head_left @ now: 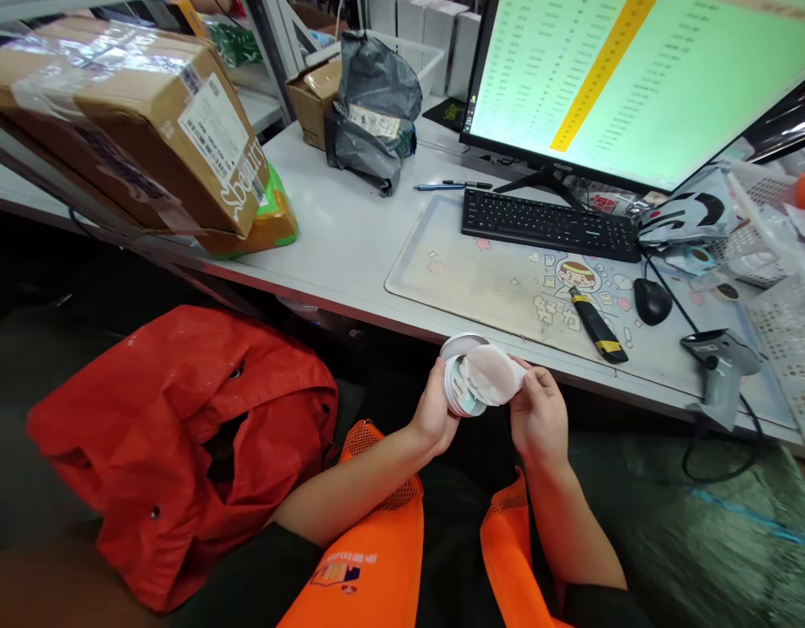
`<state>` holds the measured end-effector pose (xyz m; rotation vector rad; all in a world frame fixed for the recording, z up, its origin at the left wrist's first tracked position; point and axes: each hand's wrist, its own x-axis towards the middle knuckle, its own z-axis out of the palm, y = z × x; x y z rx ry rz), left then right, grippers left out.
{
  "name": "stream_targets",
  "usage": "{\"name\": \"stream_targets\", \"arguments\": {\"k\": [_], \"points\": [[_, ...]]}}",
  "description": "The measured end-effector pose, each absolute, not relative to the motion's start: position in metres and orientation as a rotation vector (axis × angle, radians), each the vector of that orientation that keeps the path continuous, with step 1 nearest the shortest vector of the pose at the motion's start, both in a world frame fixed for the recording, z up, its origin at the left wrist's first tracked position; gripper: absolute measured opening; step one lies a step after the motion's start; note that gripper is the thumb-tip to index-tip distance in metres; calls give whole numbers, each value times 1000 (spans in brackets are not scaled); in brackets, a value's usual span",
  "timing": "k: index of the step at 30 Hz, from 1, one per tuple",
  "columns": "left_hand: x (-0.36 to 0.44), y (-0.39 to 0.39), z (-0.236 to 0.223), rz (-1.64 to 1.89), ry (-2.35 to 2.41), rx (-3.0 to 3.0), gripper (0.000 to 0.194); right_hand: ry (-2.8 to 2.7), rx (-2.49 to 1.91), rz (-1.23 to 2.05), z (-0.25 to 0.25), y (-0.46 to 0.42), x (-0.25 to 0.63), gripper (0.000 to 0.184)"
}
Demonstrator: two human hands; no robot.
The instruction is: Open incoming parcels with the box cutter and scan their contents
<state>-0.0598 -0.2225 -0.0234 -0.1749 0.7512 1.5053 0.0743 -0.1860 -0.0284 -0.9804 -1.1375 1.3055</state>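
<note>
Just off the desk's front edge, my left hand (436,412) is wrapped round the side of a small round white container (455,389). Printing in pale green and blue shows inside its rim. A thin, pale round disc (494,375) lies tilted across the container's right part and covers some of it. Pinched between the thumb and fingers of my right hand (538,408) is the disc's right edge. Whether the disc is a seal or a sheet, I cannot tell.
On the desk stand taped cardboard boxes (146,131), a grey plastic parcel (376,96), a keyboard (546,222) and a monitor (624,78). A utility knife (598,327), mouse (651,301) and barcode scanner (722,366) lie right. A red jacket (193,436) is at left.
</note>
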Motion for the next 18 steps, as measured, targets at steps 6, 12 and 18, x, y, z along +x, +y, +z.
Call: {"name": "stream_targets", "arguments": {"k": [6,12,18], "points": [[-60,-227,-22,1428,742,-275,51,-2259,-807,616,-34,-233,55,47],[-72,-237,-34,1398,748,-244,56,-2404,-526,833,-31,-226,69,77],[-100,-244,-32,934,441,110,70,-1666,-781,960,-31,-193,98,63]]}}
